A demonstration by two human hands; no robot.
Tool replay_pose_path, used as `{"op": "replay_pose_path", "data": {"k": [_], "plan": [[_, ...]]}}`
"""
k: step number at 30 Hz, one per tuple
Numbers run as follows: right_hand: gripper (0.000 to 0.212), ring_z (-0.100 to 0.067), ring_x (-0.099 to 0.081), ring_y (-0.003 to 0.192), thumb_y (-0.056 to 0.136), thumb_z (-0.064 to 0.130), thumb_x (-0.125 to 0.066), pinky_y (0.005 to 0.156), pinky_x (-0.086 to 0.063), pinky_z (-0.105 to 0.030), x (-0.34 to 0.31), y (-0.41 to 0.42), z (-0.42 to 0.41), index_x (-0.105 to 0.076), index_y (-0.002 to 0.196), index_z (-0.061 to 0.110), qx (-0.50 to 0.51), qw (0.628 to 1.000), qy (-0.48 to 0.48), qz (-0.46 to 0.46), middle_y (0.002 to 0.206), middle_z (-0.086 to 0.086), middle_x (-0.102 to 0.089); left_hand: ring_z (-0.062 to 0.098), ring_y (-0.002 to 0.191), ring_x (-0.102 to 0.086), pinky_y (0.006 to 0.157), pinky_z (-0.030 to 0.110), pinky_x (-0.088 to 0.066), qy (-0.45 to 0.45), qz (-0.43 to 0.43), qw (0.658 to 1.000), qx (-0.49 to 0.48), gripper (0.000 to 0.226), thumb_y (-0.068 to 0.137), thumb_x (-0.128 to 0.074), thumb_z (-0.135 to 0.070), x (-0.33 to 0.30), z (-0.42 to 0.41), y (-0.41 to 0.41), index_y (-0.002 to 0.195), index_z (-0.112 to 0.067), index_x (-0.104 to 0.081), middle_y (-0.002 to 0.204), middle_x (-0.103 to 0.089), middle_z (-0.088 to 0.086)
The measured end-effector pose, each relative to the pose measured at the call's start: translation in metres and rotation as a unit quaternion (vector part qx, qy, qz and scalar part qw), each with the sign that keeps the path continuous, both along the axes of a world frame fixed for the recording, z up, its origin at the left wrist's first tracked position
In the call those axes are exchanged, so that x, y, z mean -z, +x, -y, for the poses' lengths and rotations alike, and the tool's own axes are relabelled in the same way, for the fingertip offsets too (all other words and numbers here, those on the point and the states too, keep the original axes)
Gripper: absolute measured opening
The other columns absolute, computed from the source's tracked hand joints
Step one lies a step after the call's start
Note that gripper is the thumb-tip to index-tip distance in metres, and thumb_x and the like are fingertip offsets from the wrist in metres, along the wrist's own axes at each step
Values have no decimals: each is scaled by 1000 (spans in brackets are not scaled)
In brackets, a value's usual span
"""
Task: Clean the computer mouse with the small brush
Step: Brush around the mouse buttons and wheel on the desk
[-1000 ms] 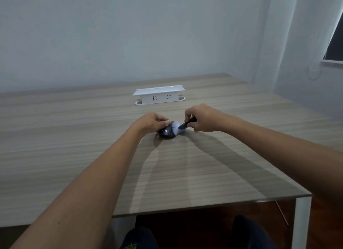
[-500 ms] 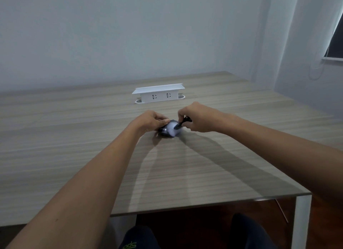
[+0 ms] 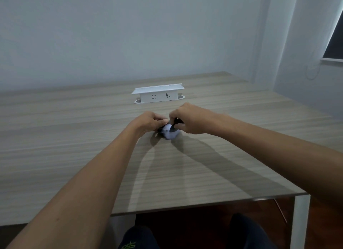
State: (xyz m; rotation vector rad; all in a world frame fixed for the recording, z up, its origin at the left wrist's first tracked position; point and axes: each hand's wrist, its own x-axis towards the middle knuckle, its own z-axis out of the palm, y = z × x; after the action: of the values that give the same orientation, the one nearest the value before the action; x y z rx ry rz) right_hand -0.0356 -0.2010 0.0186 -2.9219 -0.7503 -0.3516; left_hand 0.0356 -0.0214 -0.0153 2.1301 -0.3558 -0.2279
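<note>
A dark computer mouse (image 3: 161,131) lies on the wooden table (image 3: 74,156), mostly hidden. My left hand (image 3: 150,123) grips its left side and holds it down. My right hand (image 3: 189,118) is closed around the black handle of the small brush (image 3: 171,132). The brush's pale, fluffy bristles are spread over the top and right of the mouse and cover most of it.
A white socket box (image 3: 158,96) with two outlets stands on the table behind my hands. The table's near edge and a white leg (image 3: 300,221) are at the lower right. My knees show below the edge. A wall and window are to the right.
My right hand has shifted left toward the left hand, sweeping the bristles further over the mouse. The left hand has stayed on the mouse.
</note>
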Motion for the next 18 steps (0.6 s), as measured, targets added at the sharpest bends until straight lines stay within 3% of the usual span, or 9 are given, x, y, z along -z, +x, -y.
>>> {"op": "replay_pose_path", "data": {"k": [5,8,10,13,15,18], "plan": [[12,-32,-63,99,91,11,-64,77,-48,-37,-3,10,8,-70,102,9,41,999,-15,15,105,-12,-70,19,98,-63,101,33,-50,-4,1,1000,-20,29,97,-64,-14,0,2,-3,123,-3,-70,115,-72,17],[14,-31,-64,101,91,7,-62,80,-49,-36,1,14,18,-70,103,8,54,998,14,14,106,-11,-71,18,100,-63,104,32,-49,-10,-1,1000,-24,31,96,-65,-14,0,3,-4,125,-4,-69,116,-71,15],[14,-29,-65,96,91,9,-63,78,-51,-35,3,12,20,-71,102,8,49,998,33,5,100,-10,-72,18,100,-63,103,32,-49,-12,-4,1000,-19,31,96,-65,-14,0,2,-3,125,-3,-69,112,-71,13],[11,-11,-64,68,91,11,-65,70,-51,-30,0,5,18,-72,99,11,22,998,53,-33,80,1,-68,18,99,-64,103,33,-50,-12,-10,1000,-12,30,97,-64,-15,0,2,-3,124,-3,-70,114,-72,15],[9,-3,-62,56,91,10,-66,67,-54,-27,-4,5,18,-72,98,11,12,996,73,-56,81,0,-70,18,99,-64,102,32,-50,-9,-8,1000,-13,30,97,-64,-15,-1,3,-3,124,-3,-70,114,-72,15],[13,-7,-64,68,90,6,-66,71,-51,-27,-3,14,25,-73,101,9,42,995,78,-36,93,-4,-71,19,100,-63,104,32,-50,-7,-8,1000,-22,32,96,-64,-14,-2,4,-3,126,-4,-68,117,-71,16]]}}
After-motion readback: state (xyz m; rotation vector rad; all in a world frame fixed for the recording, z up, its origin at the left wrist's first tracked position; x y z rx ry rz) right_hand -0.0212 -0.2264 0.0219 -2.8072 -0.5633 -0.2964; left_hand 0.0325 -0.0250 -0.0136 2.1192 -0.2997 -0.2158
